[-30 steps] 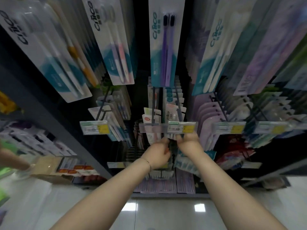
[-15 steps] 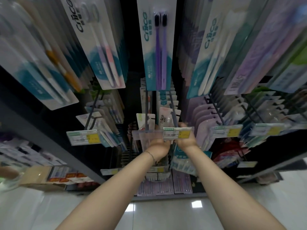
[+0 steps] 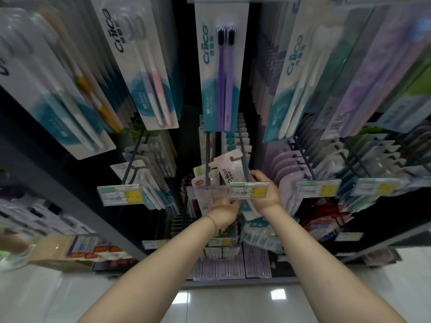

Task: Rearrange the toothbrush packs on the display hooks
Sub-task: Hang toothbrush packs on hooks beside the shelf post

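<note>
Both hands are up at the middle hook (image 3: 242,157), centre of the frame, higher than they were a second ago, when they sat below the price tag (image 3: 248,190). My right hand (image 3: 264,194) has climbed past the tag. Its fingers (image 3: 256,177) now curl over the tag's top edge and pinch the side of the white toothbrush pack (image 3: 229,167), right beside the hook's rod.

That pack is what has changed. It hung straight in its row before. Now it is tipped, its top with the hang-hole swung toward the upper right and lying against the rod, standing out from the packs behind it.

My left hand (image 3: 224,210) is just below the clear label strip (image 3: 206,191), fingers curled upward against the lower ends of the front packs. The strip hides the fingertips, so I cannot tell whether it actually grips the pack or only steadies it.

I read this as the pack being worked along the hook's front end. Whether it is coming off or going on, I cannot say from this view. Either way the hole must clear the rod's tip behind the tag, and the tilt suggests that it is catching there.

The neighbouring rows hang undisturbed on either side.
</note>
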Action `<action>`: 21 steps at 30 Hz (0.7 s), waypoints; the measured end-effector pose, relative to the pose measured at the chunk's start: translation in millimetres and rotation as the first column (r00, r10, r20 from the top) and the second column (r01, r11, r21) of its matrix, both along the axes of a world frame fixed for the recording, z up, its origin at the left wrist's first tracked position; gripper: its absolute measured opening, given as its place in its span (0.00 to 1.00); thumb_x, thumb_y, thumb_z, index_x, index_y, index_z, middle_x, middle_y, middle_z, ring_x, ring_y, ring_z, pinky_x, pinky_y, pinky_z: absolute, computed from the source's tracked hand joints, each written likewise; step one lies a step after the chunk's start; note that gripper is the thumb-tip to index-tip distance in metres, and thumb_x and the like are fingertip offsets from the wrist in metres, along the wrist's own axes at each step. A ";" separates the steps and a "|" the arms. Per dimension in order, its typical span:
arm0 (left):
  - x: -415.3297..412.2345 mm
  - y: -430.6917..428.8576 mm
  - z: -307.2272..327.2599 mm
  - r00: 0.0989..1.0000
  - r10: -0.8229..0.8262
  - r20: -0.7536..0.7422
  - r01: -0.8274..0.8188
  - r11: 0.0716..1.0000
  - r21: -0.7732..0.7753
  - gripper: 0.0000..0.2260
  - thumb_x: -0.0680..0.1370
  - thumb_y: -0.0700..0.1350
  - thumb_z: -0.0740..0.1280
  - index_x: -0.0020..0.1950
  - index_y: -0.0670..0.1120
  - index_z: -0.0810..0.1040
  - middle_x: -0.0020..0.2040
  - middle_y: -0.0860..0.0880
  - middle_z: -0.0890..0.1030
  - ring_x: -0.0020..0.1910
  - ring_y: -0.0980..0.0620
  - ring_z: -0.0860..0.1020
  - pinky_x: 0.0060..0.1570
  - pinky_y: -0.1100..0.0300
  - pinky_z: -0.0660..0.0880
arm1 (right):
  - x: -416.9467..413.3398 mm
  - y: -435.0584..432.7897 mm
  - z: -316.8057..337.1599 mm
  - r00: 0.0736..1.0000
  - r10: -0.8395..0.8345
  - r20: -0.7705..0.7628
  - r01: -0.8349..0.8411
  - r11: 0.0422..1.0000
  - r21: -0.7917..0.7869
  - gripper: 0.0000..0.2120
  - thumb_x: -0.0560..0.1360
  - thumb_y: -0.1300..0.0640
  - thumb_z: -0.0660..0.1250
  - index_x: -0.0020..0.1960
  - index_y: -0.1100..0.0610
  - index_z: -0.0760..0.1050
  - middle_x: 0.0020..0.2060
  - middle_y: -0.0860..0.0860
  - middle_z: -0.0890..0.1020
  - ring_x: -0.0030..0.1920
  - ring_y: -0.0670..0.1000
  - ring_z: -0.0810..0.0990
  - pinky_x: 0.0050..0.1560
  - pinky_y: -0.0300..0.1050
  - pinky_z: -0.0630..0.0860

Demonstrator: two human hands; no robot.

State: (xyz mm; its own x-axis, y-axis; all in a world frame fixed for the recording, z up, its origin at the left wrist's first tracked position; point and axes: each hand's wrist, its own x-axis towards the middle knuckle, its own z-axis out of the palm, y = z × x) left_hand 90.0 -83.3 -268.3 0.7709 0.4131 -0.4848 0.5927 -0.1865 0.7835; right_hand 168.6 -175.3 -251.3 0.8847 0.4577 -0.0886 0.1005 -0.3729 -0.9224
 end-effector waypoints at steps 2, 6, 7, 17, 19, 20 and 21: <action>1.0 0.5 -0.1 0.998 0.040 0.040 -0.037 0.997 -0.070 0.10 0.83 0.46 0.58 0.62 0.48 0.74 0.53 0.45 0.81 0.45 0.51 0.80 0.44 0.60 0.76 | 0.5 0.3 1.9 0.999 0.022 0.024 -0.021 1.000 -0.023 0.09 0.75 0.58 0.63 0.42 0.45 0.75 0.44 0.56 0.82 0.46 0.53 0.78 0.53 0.55 0.76; 1.6 0.8 1.1 0.992 0.108 0.061 -0.098 0.984 -0.150 0.07 0.82 0.46 0.61 0.55 0.46 0.76 0.55 0.42 0.81 0.40 0.48 0.81 0.44 0.57 0.77 | -7.0 0.5 12.8 0.997 0.058 0.052 -0.048 0.982 -0.182 0.06 0.75 0.62 0.65 0.50 0.53 0.76 0.45 0.53 0.81 0.49 0.54 0.78 0.52 0.50 0.75; -0.3 1.0 1.4 0.993 0.106 0.054 -0.096 0.983 -0.157 0.06 0.82 0.46 0.61 0.54 0.47 0.75 0.55 0.43 0.81 0.46 0.45 0.82 0.43 0.58 0.77 | -8.4 -0.6 12.3 0.998 0.051 0.042 -0.040 0.973 -0.229 0.05 0.75 0.64 0.64 0.50 0.55 0.74 0.45 0.53 0.79 0.50 0.54 0.77 0.54 0.49 0.73; -20.2 3.6 -35.7 1.000 0.014 -0.021 -0.016 0.994 -0.112 0.03 0.77 0.40 0.67 0.45 0.47 0.75 0.56 0.41 0.80 0.49 0.46 0.78 0.52 0.52 0.78 | -29.2 -31.0 -33.0 0.963 -0.036 -0.267 -0.001 0.991 -0.135 0.11 0.78 0.64 0.57 0.41 0.52 0.69 0.34 0.52 0.74 0.36 0.52 0.74 0.44 0.52 0.72; -25.6 2.4 -42.7 0.996 -0.078 -0.029 0.077 0.995 -0.058 0.09 0.74 0.45 0.68 0.53 0.46 0.77 0.58 0.43 0.80 0.55 0.45 0.79 0.60 0.47 0.76 | -34.4 -41.4 -35.7 0.952 -0.014 -0.305 -0.026 0.992 -0.125 0.11 0.75 0.70 0.58 0.41 0.56 0.70 0.35 0.55 0.76 0.39 0.56 0.76 0.46 0.55 0.75; -29.3 1.2 -44.1 0.992 -0.123 -0.031 0.122 0.992 -0.026 0.14 0.73 0.47 0.68 0.56 0.45 0.77 0.57 0.44 0.80 0.56 0.45 0.79 0.60 0.47 0.76 | -36.9 -45.6 -36.8 0.951 -0.013 -0.310 -0.026 0.992 -0.122 0.11 0.73 0.71 0.59 0.41 0.56 0.71 0.36 0.56 0.77 0.41 0.57 0.77 0.49 0.57 0.76; -31.1 0.2 -47.6 0.988 -0.146 -0.039 0.147 0.989 0.000 0.17 0.72 0.49 0.68 0.58 0.44 0.77 0.56 0.44 0.81 0.56 0.45 0.79 0.60 0.47 0.75 | -39.5 -49.3 -36.4 0.949 -0.008 -0.315 -0.031 0.992 -0.118 0.12 0.72 0.72 0.59 0.41 0.56 0.71 0.38 0.57 0.78 0.43 0.58 0.78 0.51 0.59 0.76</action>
State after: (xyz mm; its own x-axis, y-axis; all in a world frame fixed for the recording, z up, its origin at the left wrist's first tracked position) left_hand 59.0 -83.1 -315.9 0.8040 0.2983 -0.5144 0.5885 -0.2755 0.7601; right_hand 129.2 -224.6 -287.7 0.7977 0.4362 -0.4163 -0.1825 -0.4835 -0.8561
